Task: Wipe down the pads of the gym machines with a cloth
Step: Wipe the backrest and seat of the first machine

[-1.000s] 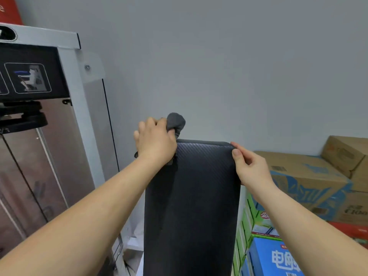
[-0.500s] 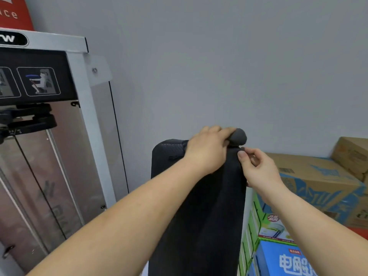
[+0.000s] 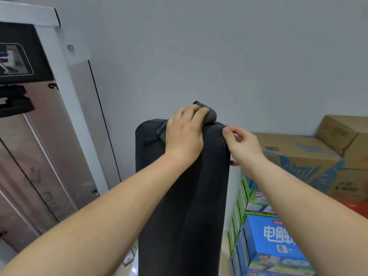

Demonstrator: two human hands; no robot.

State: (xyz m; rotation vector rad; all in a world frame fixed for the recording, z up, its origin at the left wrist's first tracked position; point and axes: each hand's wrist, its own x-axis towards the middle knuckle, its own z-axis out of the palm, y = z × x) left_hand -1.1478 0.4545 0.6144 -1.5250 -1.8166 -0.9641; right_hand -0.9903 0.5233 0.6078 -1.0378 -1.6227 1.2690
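Note:
A tall black textured back pad (image 3: 185,206) of a gym machine stands upright in the middle of the view. My left hand (image 3: 185,136) presses a bunched grey cloth (image 3: 209,114) onto the pad's top edge, right of centre. A fold of the cloth pokes out above my fingers and another at the left of my hand. My right hand (image 3: 243,146) grips the pad's upper right edge, thumb on the front corner, fingers curled behind it.
A weight-stack housing with a white frame (image 3: 65,108) and clear panels stands at the left. Stacked cardboard boxes (image 3: 298,154) and a blue carton (image 3: 278,248) fill the right side. A plain grey wall is behind the pad.
My left hand with the cloth slid from the pad's top left corner across to the right along the top edge. My right hand stayed on the right edge.

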